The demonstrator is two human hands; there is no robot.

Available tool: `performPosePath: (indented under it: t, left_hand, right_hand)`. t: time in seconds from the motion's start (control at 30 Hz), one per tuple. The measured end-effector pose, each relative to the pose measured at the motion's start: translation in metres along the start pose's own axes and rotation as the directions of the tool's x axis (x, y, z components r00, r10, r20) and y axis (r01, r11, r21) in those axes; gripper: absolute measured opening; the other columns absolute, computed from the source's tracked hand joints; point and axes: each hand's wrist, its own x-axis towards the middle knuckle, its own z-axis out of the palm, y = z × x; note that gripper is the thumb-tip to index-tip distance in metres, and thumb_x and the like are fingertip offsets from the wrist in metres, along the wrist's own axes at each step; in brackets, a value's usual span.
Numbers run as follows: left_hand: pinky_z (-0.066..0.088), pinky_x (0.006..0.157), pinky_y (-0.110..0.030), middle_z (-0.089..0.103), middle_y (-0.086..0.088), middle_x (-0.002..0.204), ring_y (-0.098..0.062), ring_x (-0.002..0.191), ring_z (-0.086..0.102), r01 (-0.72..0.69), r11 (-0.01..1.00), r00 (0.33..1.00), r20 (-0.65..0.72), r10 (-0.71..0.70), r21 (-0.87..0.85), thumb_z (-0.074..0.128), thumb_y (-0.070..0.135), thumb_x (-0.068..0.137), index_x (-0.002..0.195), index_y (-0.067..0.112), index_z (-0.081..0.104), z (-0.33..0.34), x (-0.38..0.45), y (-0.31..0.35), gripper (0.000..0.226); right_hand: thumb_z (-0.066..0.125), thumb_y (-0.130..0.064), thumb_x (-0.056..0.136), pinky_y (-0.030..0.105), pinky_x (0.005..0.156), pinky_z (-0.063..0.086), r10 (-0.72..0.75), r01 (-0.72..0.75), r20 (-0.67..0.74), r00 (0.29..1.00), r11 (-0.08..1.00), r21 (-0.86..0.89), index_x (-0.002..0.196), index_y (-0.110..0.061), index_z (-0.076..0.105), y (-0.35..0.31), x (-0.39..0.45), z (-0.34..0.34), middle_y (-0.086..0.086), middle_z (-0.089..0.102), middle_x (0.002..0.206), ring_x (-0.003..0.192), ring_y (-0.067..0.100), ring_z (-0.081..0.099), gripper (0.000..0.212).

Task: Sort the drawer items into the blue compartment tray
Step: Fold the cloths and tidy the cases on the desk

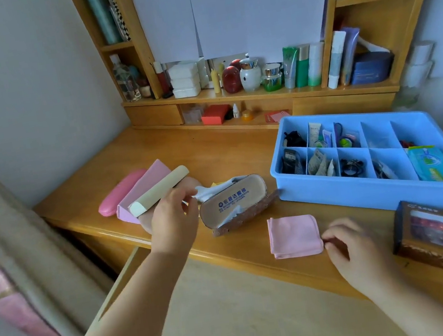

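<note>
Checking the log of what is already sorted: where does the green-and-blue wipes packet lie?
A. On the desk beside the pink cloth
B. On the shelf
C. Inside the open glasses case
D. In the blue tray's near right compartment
D: the wipes packet lies inside the blue compartment tray, in its near right compartment.

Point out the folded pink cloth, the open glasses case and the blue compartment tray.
folded pink cloth point(294, 236): head view, middle of its top face.
open glasses case point(234, 198): head view, on the printed inside of the lid.
blue compartment tray point(365, 193): head view, on its near outer wall.
</note>
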Motion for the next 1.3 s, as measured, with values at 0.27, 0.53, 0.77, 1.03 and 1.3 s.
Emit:
performPosePath:
  t: [0.27,0.53,0.77,1.03,1.3]
  left_hand:
    - [0.046,0.071,-0.032,0.062,0.003,0.093,-0.023,0.093,0.057,-0.128,0.961,0.964,0.257,0.063,0.245,0.061,0.014,0.085,0.096,0.023,0.071,0.022,0.045,-0.024,0.018]
    - [0.041,0.053,-0.032,0.063,-0.016,0.069,-0.025,0.062,0.052,-0.011,0.996,0.991,0.133,0.023,-0.09,0.06,0.014,0.084,0.077,0.005,0.067,-0.014,0.07,0.032,0.014]
    - [0.047,0.044,-0.015,0.057,0.003,0.055,-0.005,0.045,0.053,0.224,0.913,0.887,0.46,-0.046,-0.341,0.06,0.026,0.086,0.078,0.009,0.068,-0.046,0.03,0.108,0.02]
    - [0.049,0.052,-0.025,0.065,-0.02,0.079,-0.027,0.065,0.063,0.636,0.589,0.659,0.748,-0.078,-0.499,0.06,0.018,0.085,0.09,-0.002,0.066,-0.032,-0.056,0.154,0.021]
    - [0.057,0.074,-0.035,0.068,-0.025,0.095,-0.029,0.082,0.067,0.735,0.387,0.568,0.817,0.095,-0.556,0.052,0.036,0.091,0.097,-0.002,0.067,-0.036,-0.097,0.152,0.041]
  right_hand:
    - [0.078,-0.002,0.067,0.025,0.064,0.044,-0.024,0.024,-0.018,1.0,0.999,-0.026,0.076,-0.016,0.068,0.0,0.0,0.001,-0.007,0.06,0.085,0.073,0.014,0.057,0.02]
    - [0.074,-0.007,0.075,0.022,0.072,0.045,0.042,-0.044,0.024,0.999,0.995,0.09,0.086,-0.018,0.068,-0.002,-0.001,-0.006,-0.01,0.058,0.09,0.085,0.014,0.059,0.017]
    - [0.065,-0.025,0.085,0.007,0.079,0.044,0.095,-0.015,-0.124,0.988,0.849,0.529,0.094,-0.039,0.059,-0.064,0.002,-0.06,-0.022,0.063,0.095,0.095,-0.004,0.059,0.017]
    - [0.073,-0.035,0.076,0.021,0.081,0.052,-0.104,0.174,-0.149,0.983,0.775,0.607,0.104,-0.017,0.069,-0.111,-0.024,-0.111,-0.01,0.067,0.1,0.094,0.006,0.065,0.034]
    - [0.072,-0.017,0.081,0.028,0.075,0.056,0.106,-0.084,0.003,0.994,0.77,0.633,0.097,-0.02,0.074,-0.104,-0.048,-0.127,-0.011,0.074,0.086,0.081,0.004,0.069,0.017]
